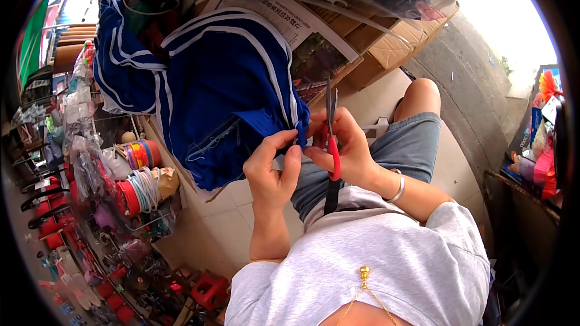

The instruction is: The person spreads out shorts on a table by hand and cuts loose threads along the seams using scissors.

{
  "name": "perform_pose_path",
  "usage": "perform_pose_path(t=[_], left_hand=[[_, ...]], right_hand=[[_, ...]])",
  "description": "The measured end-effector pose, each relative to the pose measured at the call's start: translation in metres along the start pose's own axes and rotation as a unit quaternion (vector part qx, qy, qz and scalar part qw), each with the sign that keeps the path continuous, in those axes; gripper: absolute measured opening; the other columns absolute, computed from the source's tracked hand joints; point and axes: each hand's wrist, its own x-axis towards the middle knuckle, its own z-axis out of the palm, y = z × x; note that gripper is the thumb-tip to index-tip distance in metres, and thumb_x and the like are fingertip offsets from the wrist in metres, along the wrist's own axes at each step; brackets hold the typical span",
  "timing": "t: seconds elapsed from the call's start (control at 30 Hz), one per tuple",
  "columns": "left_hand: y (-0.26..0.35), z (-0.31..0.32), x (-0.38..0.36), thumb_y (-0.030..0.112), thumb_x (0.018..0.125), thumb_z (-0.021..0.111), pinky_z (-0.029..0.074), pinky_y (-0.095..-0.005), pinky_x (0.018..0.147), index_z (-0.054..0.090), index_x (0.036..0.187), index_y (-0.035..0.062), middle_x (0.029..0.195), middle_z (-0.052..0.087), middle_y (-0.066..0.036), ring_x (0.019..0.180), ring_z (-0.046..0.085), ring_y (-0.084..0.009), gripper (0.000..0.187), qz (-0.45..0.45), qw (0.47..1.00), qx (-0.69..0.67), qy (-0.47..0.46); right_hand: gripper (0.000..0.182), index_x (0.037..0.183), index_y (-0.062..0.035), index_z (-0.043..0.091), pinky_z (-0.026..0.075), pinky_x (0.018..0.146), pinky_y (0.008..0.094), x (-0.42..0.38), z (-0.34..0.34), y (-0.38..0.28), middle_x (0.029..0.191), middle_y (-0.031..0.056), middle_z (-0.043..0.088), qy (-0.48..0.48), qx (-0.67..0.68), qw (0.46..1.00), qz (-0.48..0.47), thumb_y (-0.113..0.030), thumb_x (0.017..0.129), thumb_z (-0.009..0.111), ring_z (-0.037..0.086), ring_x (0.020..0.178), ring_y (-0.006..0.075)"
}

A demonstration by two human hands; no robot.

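A blue garment with white stripes (211, 78) spreads over a box in front of me, its near edge drawn up to my fingers. Between thumb and forefinger, my left hand (272, 166) pinches that edge. My right hand (347, 148) is closed around red-handled scissors (335, 158), whose metal blades point away from me. The right fingertips also meet the blue cloth close to the left ones. Loose white threads (211, 140) show along a seam of the garment. What exactly lies between the fingertips is too small to make out.
A newspaper (302, 30) lies on a cardboard box (393, 48) beyond the garment. Spools of cord (142, 190) and ribbon rolls (143, 154) stand at left, near racks of packaged goods (84, 163). A red stool (210, 290) is at lower left.
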Motion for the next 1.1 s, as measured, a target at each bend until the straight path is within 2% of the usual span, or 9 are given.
perform_pose_path(t=[0.37,0.43,0.53,0.6,0.63,0.77,0.87,0.93,1.1], left_hand=[[-0.005,0.001,-0.004,-0.001,0.089,0.055,0.045,-0.0211,0.065,0.056,0.091,-0.0006,0.079,0.062,-0.005,0.068,0.054,-0.0082,0.002,0.016,0.999,0.029,-0.026],[-0.005,0.0,-0.006,-0.004,0.084,0.055,0.05,-0.0291,0.063,0.055,0.089,0.0001,0.08,0.064,-0.011,0.068,0.063,-0.0222,0.006,-0.034,0.999,0.014,-0.023],[-0.005,0.0,-0.007,-0.003,0.086,0.055,0.05,-0.0292,0.064,0.054,0.091,0.0,0.081,0.065,-0.011,0.068,0.063,-0.0221,0.007,-0.046,0.999,0.004,-0.017],[-0.005,-0.001,-0.008,-0.002,0.086,0.055,0.05,-0.0292,0.064,0.054,0.092,0.0,0.082,0.065,-0.012,0.068,0.064,-0.0219,0.006,-0.048,0.999,0.004,-0.018],[-0.006,-0.001,-0.008,-0.002,0.087,0.055,0.05,-0.0291,0.064,0.054,0.092,0.0,0.083,0.065,-0.012,0.068,0.064,-0.0217,0.006,-0.049,0.999,0.004,-0.02],[-0.01,0.001,-0.009,-0.002,0.086,0.055,0.05,-0.0294,0.063,0.054,0.091,0.0002,0.082,0.065,-0.012,0.068,0.064,-0.022,0.005,-0.049,0.999,-0.007,-0.019],[-0.011,0.002,-0.009,0.004,0.095,0.049,0.043,-0.0194,0.06,0.05,0.095,0.0002,0.083,0.064,-0.007,0.064,0.051,-0.0048,0.004,-0.005,0.999,0.016,-0.028],[-0.011,0.003,-0.009,-0.003,0.085,0.057,0.05,-0.0296,0.06,0.053,0.09,-0.0001,0.081,0.065,-0.012,0.064,0.062,-0.0212,0.007,-0.018,0.999,0.022,-0.018],[-0.01,0.005,-0.01,-0.003,0.083,0.058,0.049,-0.0304,0.06,0.053,0.089,-0.0003,0.08,0.065,-0.011,0.063,0.061,-0.0219,0.008,-0.009,0.999,0.04,-0.022]], right_hand=[[0.054,0.119,-0.0022,0.048,0.047,0.081,0.0284,-0.005,-0.009,-0.003,0.09,0.0064,0.063,-0.012,-0.029,0.999,0.03,0.001,0.072,0.074,0.058,0.083,0.0118],[0.054,0.119,-0.0019,0.048,0.047,0.082,0.0287,-0.008,-0.014,-0.004,0.09,0.0062,0.062,-0.017,-0.033,0.999,0.035,0.002,0.071,0.074,0.058,0.084,0.0116],[0.051,0.118,-0.0043,0.046,0.045,0.07,0.0237,-0.014,-0.025,-0.011,0.094,0.006,0.061,-0.086,-0.023,0.996,0.02,-0.006,0.076,0.075,0.054,0.076,0.0093],[0.053,0.119,-0.0006,0.047,0.046,0.074,0.0252,-0.018,-0.033,-0.026,0.086,0.0039,0.06,-0.222,0.111,0.954,0.169,-0.026,0.081,0.075,0.055,0.08,0.0094],[0.062,0.119,0.0003,0.046,0.044,0.069,0.0228,-0.021,-0.036,-0.027,0.084,0.0025,0.058,-0.272,0.135,0.934,0.189,-0.043,0.083,0.071,0.053,0.077,0.0083],[0.057,0.118,-0.0005,0.046,0.045,0.064,0.0224,-0.03,-0.037,-0.047,0.079,0.0043,0.058,-0.324,0.153,0.886,0.294,-0.049,0.09,0.057,0.055,0.071,0.0097],[0.054,0.116,-0.001,0.047,0.045,0.06,0.0226,-0.034,-0.034,-0.048,0.076,0.006,0.058,-0.321,0.162,0.876,0.322,-0.05,0.094,0.047,0.056,0.066,0.0109],[0.052,0.115,-0.0011,0.047,0.046,0.058,0.0226,-0.035,-0.031,-0.049,0.075,0.0069,0.059,-0.313,0.157,0.882,0.316,-0.05,0.096,0.043,0.057,0.064,0.0115],[0.052,0.114,-0.0005,0.046,0.045,0.055,0.0224,-0.034,-0.025,-0.061,0.072,0.0067,0.059,-0.284,0.171,0.888,0.32,-0.049,0.098,0.039,0.057,0.061,0.0116]])
